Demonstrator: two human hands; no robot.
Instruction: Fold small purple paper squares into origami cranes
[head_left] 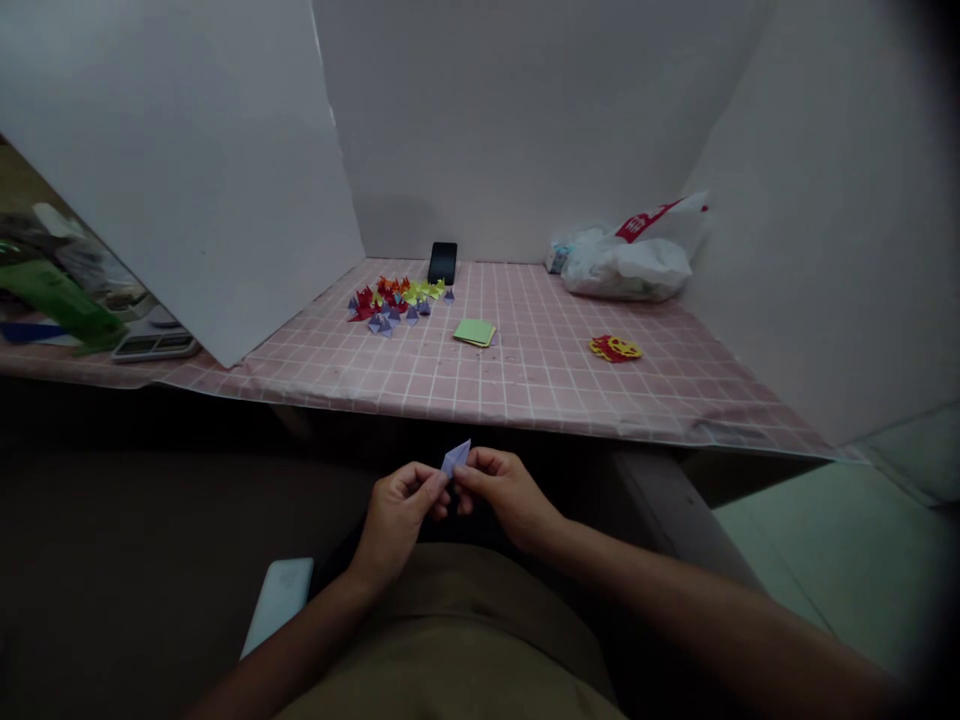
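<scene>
Both my hands meet in front of my lap, below the table's near edge. My left hand [397, 515] and my right hand [504, 492] each pinch a small folded piece of purple paper [455, 457], whose pointed tip sticks up between the fingertips. On the pink checked tablecloth [525, 385] lies a group of several small folded paper figures [394, 300] in red, orange, yellow and purple. A small stack of green square paper [475, 332] lies to their right.
A black phone [442, 262] leans against the back white panel. A white plastic bag [626, 262] lies at the back right, a red and yellow paper cutout [615, 348] nearer. White boards wall in the table. A calculator [154, 345] and clutter sit far left. A pale flat object [281, 598] rests by my left arm.
</scene>
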